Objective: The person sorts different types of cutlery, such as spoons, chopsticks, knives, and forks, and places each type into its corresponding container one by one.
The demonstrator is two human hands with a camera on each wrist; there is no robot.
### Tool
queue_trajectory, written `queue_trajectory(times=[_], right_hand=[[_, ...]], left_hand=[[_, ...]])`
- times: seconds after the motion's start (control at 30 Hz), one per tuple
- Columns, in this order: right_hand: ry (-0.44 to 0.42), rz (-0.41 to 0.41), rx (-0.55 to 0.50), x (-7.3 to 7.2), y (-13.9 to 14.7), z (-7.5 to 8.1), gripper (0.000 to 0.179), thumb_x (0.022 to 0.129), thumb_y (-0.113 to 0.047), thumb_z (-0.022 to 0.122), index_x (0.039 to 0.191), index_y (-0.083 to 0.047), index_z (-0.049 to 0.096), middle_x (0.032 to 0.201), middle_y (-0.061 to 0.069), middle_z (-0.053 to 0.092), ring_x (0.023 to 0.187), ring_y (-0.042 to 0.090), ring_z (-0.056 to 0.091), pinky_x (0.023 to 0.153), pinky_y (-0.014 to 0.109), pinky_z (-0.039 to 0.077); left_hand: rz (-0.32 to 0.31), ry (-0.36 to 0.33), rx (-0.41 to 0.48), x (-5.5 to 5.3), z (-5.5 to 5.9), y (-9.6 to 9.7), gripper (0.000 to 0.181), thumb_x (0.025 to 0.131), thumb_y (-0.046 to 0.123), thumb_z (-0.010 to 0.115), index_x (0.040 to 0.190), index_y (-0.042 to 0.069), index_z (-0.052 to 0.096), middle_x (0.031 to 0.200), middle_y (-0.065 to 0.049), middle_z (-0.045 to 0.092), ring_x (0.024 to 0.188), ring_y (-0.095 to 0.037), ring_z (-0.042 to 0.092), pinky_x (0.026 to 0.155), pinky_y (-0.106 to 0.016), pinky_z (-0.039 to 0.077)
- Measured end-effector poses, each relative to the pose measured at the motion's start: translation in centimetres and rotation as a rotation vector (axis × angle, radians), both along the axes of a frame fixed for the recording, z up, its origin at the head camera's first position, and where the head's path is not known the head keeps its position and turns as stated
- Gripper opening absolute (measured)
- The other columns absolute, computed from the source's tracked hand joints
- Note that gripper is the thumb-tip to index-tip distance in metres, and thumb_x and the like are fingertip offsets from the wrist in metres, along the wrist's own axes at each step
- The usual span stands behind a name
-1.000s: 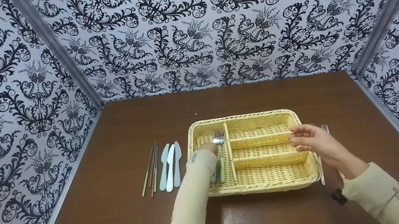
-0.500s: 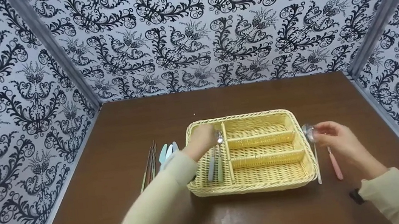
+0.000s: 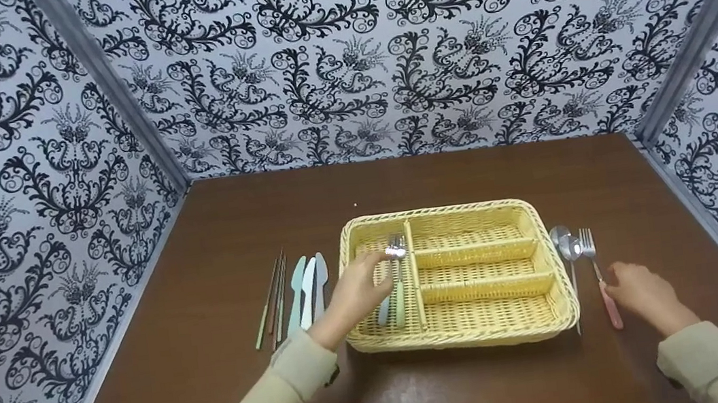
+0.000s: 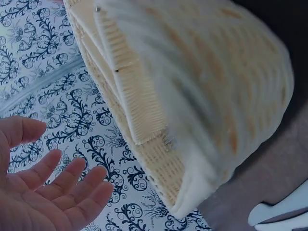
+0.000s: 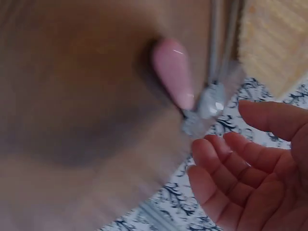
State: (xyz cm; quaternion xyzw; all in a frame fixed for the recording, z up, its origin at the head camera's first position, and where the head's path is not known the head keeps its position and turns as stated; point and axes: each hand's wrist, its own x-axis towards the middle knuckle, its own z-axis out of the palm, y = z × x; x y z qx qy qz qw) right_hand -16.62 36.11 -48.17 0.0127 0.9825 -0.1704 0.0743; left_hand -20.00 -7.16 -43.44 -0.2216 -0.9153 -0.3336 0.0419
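My left hand (image 3: 358, 290) hangs over the left compartment of a yellow wicker cutlery basket (image 3: 465, 338). Its fingers are loosely bent and hold nothing in the left wrist view, where the hand (image 4: 53, 192) is apart from the basket (image 4: 231, 86). Two forks lie in that compartment, one with a green handle (image 3: 400, 302), one with a blue-grey handle (image 3: 383, 311). My right hand (image 3: 644, 293) is just right of a pink-handled fork (image 3: 612, 311) on the table. In the right wrist view, that hand (image 5: 255, 173) has relaxed fingers and the pink handle (image 5: 174, 72) lies apart from them.
Two spoons (image 3: 570, 247) lie between the basket's right side and the pink-handled fork. Left of the basket are several table knives (image 3: 308, 297) and several chopsticks (image 3: 279, 300). Patterned walls (image 3: 346, 93) enclose the brown table (image 3: 232, 231) at the back and sides.
My left hand has risen from inside the left compartment and drawn back toward its left rim. My right hand has moved from the basket's right edge rightward and nearer me, beside the pink handle.
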Motion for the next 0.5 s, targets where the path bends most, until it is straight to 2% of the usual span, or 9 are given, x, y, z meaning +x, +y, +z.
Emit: queue_trajectory(times=[0.1, 0.17, 0.3, 0.37, 0.5], right_hand=[[-0.036, -0.018, 0.003, -0.1, 0.5, -1.2, 0.032, 0.086, -0.017, 0.052, 0.096, 0.013, 0.050, 0.084, 0.031, 0.056, 0.076, 0.047, 0.055, 0.060, 0.054, 0.044], [-0.053, -0.028, -0.012, -0.1, 0.6, -1.9, 0.026, 0.088, -0.017, 0.048, 0.088, 0.009, 0.050, 0.071, 0.023, 0.058, 0.065, 0.037, 0.056, 0.056, 0.048, 0.043], [-0.066, -0.058, -0.061, 0.0, 0.7, -2.8, 0.018, 0.088, -0.014, 0.044, 0.077, 0.000, 0.047, 0.047, 0.006, 0.051, 0.045, 0.020, 0.051, 0.047, 0.035, 0.038], [-0.061, -0.072, -0.078, 0.1, 0.7, -3.0, 0.017, 0.087, -0.011, 0.043, 0.074, -0.002, 0.046, 0.043, 0.003, 0.048, 0.039, 0.017, 0.048, 0.044, 0.033, 0.035], [-0.065, -0.088, -0.066, 0.0, 0.5, -2.9, 0.020, 0.089, -0.012, 0.042, 0.072, -0.001, 0.046, 0.044, 0.003, 0.047, 0.039, 0.017, 0.047, 0.042, 0.033, 0.035]], left_hand=[[0.009, -0.031, 0.022, 0.3, -0.6, -0.1, 0.037, 0.084, 0.009, 0.057, 0.121, 0.007, 0.056, 0.120, -0.012, 0.058, 0.112, -0.027, 0.053, 0.093, -0.039, 0.044], [0.015, -0.047, 0.027, 0.4, -1.0, -0.2, 0.040, 0.084, 0.009, 0.057, 0.123, 0.005, 0.054, 0.122, -0.013, 0.057, 0.113, -0.027, 0.052, 0.095, -0.040, 0.043], [0.030, -0.076, 0.039, 0.6, -1.5, -0.6, 0.042, 0.084, 0.010, 0.058, 0.124, 0.000, 0.052, 0.122, -0.015, 0.055, 0.114, -0.030, 0.051, 0.095, -0.042, 0.041], [0.034, -0.089, 0.044, 0.6, -1.8, -0.7, 0.042, 0.084, 0.011, 0.058, 0.124, 0.000, 0.051, 0.122, -0.016, 0.055, 0.114, -0.030, 0.051, 0.095, -0.042, 0.042], [0.047, -0.104, 0.040, 0.7, -2.2, -0.8, 0.041, 0.085, 0.012, 0.056, 0.124, -0.001, 0.051, 0.120, -0.017, 0.056, 0.111, -0.031, 0.053, 0.091, -0.043, 0.044]])
